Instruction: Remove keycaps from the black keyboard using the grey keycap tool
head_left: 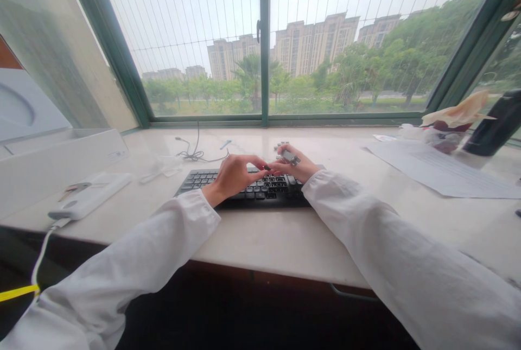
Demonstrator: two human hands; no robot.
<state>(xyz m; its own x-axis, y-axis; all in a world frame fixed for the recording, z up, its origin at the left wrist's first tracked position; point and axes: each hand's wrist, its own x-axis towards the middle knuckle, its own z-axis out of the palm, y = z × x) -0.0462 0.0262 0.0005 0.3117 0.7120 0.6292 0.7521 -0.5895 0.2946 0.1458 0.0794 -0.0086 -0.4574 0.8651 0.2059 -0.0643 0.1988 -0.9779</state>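
A black keyboard (252,196) lies on the white sill under both hands. Several key positions right of its middle show as dark squares with light outlines, unlike the capped keys at the left. My left hand (234,175) is closed over the keyboard, thumb and forefinger pinching a small black piece (266,167) that looks like a keycap. My right hand (299,164) is closed around a small grey block-like object (290,157); its fingertips meet those of my left hand at the black piece. Several small grey pieces (280,145) lie just behind my right hand.
A thin cable (194,154) lies coiled behind the keyboard, near clear plastic wrapping (160,168). A white power strip (91,195) with keys on it stands at left beside a white box (52,160). Papers (443,168) and a black bottle (494,125) are at right.
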